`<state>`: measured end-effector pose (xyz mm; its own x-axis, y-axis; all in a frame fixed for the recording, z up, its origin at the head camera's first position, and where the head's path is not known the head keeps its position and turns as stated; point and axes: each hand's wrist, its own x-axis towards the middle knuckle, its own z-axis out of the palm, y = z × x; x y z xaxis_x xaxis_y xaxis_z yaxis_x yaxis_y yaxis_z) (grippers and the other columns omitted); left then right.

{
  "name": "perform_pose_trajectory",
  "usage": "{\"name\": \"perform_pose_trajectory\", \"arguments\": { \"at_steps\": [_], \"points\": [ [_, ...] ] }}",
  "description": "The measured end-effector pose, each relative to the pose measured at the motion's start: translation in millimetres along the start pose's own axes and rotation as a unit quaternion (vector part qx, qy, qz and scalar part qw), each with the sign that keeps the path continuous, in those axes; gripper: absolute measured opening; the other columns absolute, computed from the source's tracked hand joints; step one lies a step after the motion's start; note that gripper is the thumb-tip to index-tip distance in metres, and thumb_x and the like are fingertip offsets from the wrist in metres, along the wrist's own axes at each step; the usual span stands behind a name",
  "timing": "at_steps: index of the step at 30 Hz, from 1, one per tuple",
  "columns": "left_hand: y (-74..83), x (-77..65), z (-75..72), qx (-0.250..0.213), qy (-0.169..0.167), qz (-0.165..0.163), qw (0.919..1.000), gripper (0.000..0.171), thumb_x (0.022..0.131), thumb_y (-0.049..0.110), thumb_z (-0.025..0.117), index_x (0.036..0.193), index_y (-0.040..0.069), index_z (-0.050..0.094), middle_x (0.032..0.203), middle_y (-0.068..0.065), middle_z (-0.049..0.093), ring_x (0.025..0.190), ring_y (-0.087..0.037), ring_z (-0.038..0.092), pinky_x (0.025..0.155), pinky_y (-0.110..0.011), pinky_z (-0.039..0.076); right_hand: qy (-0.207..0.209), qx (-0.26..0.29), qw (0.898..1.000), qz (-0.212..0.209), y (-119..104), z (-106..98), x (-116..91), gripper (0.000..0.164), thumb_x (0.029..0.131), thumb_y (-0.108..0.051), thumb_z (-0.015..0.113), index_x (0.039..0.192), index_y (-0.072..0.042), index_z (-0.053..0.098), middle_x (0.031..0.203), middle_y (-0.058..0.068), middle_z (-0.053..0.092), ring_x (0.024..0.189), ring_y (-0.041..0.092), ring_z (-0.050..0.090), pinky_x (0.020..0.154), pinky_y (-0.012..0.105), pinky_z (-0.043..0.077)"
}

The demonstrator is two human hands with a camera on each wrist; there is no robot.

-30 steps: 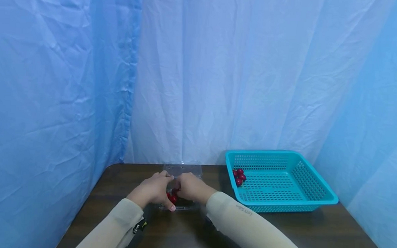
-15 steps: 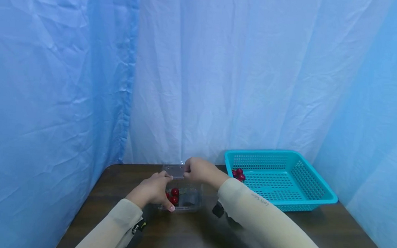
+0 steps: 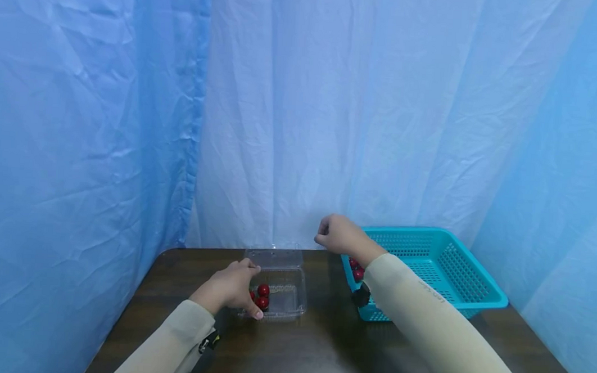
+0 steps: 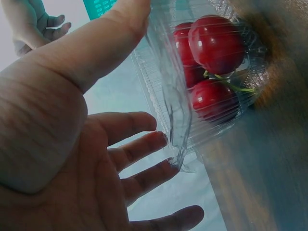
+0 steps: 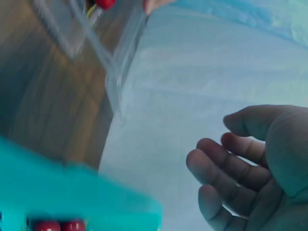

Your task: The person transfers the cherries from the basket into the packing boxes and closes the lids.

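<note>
A clear plastic clamshell box (image 3: 296, 306) lies on the table with its lid (image 3: 274, 258) folded back. Several red cherries (image 4: 216, 43) with green stems sit at its left end. My left hand (image 3: 228, 287) spans that end, thumb at the front and fingers toward the back. In the left wrist view its fingertips touch the box rim. My right hand (image 3: 342, 235), fingers loosely curled and holding nothing, hovers above the left end of the turquoise basket (image 3: 480, 304). More cherries (image 3: 358, 274) lie inside the basket, partly hidden by the right forearm.
The brown wooden table (image 3: 279, 357) carries both containers. Light blue and white curtains (image 3: 307, 125) hang behind and at both sides. The basket's raised rim stands right of the box.
My right hand has lifted out of the clamshell box and moved right and up to the basket's left end. The cherries in the box came into view. My left hand stays put.
</note>
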<state>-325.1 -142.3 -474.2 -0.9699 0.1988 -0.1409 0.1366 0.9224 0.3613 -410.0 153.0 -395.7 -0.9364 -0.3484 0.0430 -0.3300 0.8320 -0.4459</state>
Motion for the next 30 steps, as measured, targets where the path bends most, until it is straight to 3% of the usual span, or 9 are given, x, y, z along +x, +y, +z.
{"name": "perform_pose_trajectory", "arguments": {
  "at_steps": [7, 15, 18, 22, 25, 30],
  "points": [
    [-0.6, 0.2, 0.1, 0.004, 0.001, 0.001, 1.0000, 0.116, 0.069, 0.046, 0.111, 0.168, 0.015, 0.057, 0.168, -0.016, 0.055, 0.149, -0.043, 0.058, 0.111, -0.070, 0.061, 0.010, 0.005, 0.998, 0.064, 33.4, -19.5, 5.0, 0.020, 0.108, -0.027, 0.078, 0.106, -0.008, 0.080, 0.101, 0.011, 0.079, 0.086, 0.024, 0.072, 0.080, 0.039, 0.067],
    [-0.6, 1.1, 0.4, 0.008, 0.002, 0.004, 1.0000, 0.116, 0.068, 0.046, 0.111, 0.167, 0.015, 0.058, 0.167, -0.016, 0.056, 0.148, -0.042, 0.059, 0.111, -0.069, 0.061, 0.006, 0.032, 0.994, 0.108, 76.2, -30.1, 5.1, 0.020, 0.110, -0.024, 0.073, 0.107, -0.005, 0.078, 0.110, 0.019, 0.081, 0.096, 0.032, 0.078, 0.081, 0.040, 0.067],
    [-1.0, 1.3, 0.5, 0.006, 0.002, 0.001, 1.0000, 0.116, 0.068, 0.046, 0.111, 0.166, 0.016, 0.059, 0.167, -0.015, 0.056, 0.148, -0.043, 0.059, 0.110, -0.070, 0.061, 0.003, 0.036, 0.993, 0.114, 88.1, -29.3, 4.9, 0.024, 0.109, -0.022, 0.072, 0.089, -0.009, 0.073, 0.089, 0.013, 0.076, 0.079, 0.027, 0.072, 0.069, 0.035, 0.061],
    [-1.9, 2.0, 1.5, 0.005, 0.002, -0.002, 1.0000, 0.116, 0.068, 0.046, 0.111, 0.167, 0.016, 0.059, 0.168, -0.015, 0.056, 0.148, -0.043, 0.059, 0.110, -0.070, 0.061, -0.017, 0.040, 0.990, 0.134, 101.8, -26.1, 5.6, 0.049, 0.109, -0.021, 0.071, 0.063, -0.017, 0.054, 0.060, -0.002, 0.048, 0.055, 0.016, 0.044, 0.056, 0.031, 0.046],
    [-2.6, 2.5, 2.3, 0.004, 0.002, -0.003, 1.0000, 0.116, 0.068, 0.046, 0.111, 0.167, 0.017, 0.058, 0.168, -0.015, 0.055, 0.147, -0.043, 0.060, 0.110, -0.070, 0.061, -0.031, 0.045, 0.988, 0.147, 112.3, -22.2, 6.0, 0.054, 0.107, -0.018, 0.068, 0.059, -0.019, 0.044, 0.056, -0.005, 0.036, 0.051, 0.015, 0.033, 0.054, 0.032, 0.042],
    [-3.1, 3.7, 3.1, 0.003, 0.003, -0.003, 1.0000, 0.117, 0.068, 0.046, 0.111, 0.167, 0.017, 0.058, 0.167, -0.015, 0.055, 0.147, -0.043, 0.060, 0.110, -0.070, 0.061, -0.049, 0.059, 0.983, 0.167, 127.4, -13.0, 8.8, 0.053, 0.108, -0.016, 0.066, 0.061, -0.021, 0.042, 0.058, -0.006, 0.036, 0.053, 0.015, 0.035, 0.060, 0.037, 0.049]
  ]
}}
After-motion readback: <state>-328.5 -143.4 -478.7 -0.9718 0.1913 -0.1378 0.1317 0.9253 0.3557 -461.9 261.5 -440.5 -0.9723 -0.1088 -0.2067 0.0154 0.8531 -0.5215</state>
